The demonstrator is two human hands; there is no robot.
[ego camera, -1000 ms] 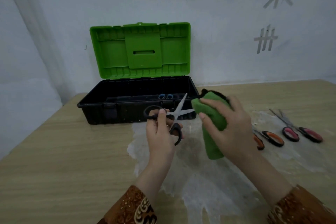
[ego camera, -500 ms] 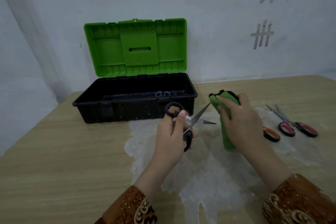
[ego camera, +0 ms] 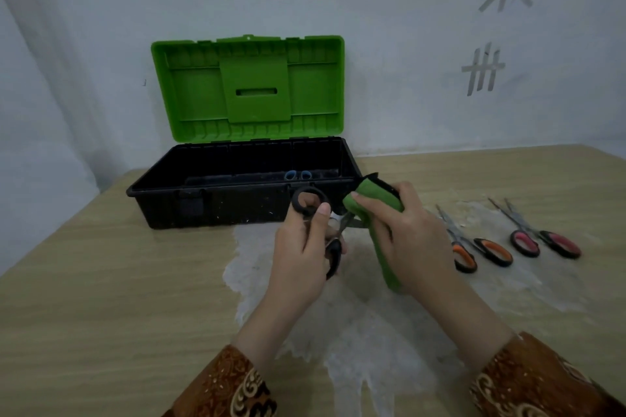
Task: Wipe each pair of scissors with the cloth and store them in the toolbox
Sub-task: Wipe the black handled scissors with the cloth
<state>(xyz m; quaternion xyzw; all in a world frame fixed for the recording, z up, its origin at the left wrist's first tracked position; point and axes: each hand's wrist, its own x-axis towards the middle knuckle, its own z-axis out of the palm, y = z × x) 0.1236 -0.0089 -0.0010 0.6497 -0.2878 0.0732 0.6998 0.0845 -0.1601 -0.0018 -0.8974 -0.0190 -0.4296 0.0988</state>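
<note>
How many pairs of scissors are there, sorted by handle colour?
Black-handled scissors, in the left hand: 1
Orange-handled scissors: 1
Pink-handled scissors: 1
Blue-handled scissors, in the toolbox: 1
Total: 4

My one head camera looks forward and down, close over my hands (the only view), toolbox [ego camera: 244, 200] beyond them.

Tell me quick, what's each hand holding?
Left hand: grips the black-handled scissors.
Right hand: grips the green cloth.
</note>
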